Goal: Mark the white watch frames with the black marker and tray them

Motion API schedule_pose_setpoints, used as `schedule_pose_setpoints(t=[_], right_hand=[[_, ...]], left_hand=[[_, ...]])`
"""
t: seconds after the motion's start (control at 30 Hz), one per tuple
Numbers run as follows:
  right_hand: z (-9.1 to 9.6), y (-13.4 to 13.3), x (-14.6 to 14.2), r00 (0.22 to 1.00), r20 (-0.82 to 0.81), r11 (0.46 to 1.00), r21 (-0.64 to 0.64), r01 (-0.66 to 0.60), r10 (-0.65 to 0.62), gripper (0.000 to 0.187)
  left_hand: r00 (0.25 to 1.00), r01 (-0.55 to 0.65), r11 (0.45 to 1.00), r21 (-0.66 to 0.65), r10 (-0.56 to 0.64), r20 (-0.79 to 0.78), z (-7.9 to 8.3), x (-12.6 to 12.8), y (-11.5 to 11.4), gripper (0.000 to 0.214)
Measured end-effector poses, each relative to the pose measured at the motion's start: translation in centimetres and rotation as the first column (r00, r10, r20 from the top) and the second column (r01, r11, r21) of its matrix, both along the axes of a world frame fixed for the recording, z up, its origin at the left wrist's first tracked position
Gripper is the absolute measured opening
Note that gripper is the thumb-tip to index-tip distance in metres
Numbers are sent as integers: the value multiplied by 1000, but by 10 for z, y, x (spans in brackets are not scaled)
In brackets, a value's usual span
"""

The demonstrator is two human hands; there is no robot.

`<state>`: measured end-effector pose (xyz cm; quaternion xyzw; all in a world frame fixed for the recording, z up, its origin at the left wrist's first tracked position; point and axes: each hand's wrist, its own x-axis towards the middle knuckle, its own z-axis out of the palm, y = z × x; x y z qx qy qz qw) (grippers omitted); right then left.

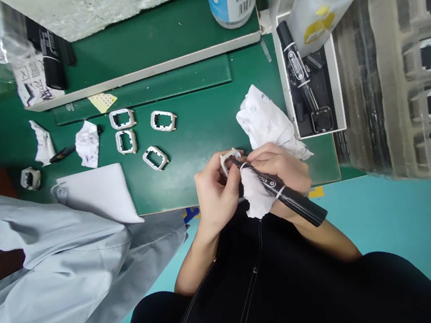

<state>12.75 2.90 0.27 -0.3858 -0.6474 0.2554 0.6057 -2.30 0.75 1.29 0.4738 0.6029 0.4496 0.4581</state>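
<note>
Nearest you, the thick back end of the marker (298,203) juts out over your black clothing (251,284); a bump there could throw the tip off line. Your right hand (285,165) has its fingers wrapped round that marker, with a white wipe (255,196) bunched under it. Should the wipe ride up toward the tip, it might smear any fresh ink; how firmly you have it, you cannot tell from here.

Your left hand (217,190) pinches a small white frame (224,166) between thumb and fingers, at the near edge of the counter (189,175). The tip points into it, though contact is hard to make out. A loose pinch could let the frame twist, causing a stray mark or a drop.

To the left, a gray garment (65,255) reaches the counter and could nudge the folded cloth (102,189) there.

Farther on, the crumpled cloth (268,123) lies just beyond your right hand and could snag it. Far left, four loose frames (163,120) would pick up smudges from inky fingers.
</note>
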Motion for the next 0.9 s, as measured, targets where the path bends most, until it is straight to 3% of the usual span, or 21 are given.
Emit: schedule_pose_setpoints(t=[0.1, 0.17, 0.27, 0.43, 0.9], right_hand=[[-2, -1, -3, 992, -109, 997, -46, 64, -68, 6], [-3, -2, -4, 981, -149, 988, -108, 109, -125, 20], [-4, -3, -2, 991, -62, 987, -114, 110, -118, 34], [-2, 1, 4, 996, 35, 993, -84, 82, -79, 24], [-2, 3, 10, 990, 144, 997, -80, 8, 4, 12]], left_hand=[[997, -10, 999, 33, 8, 75, 1, 2, 3, 15], [994, -4, 998, 60, -3, 106, 2, 3, 3, 12], [998, 16, 995, 94, -22, 61, 0, 2, 0, 12], [996, 48, 992, 119, -39, -81, -6, -2, -6, 19], [994, 63, 967, 245, -38, -104, -7, -2, -3, 18]])
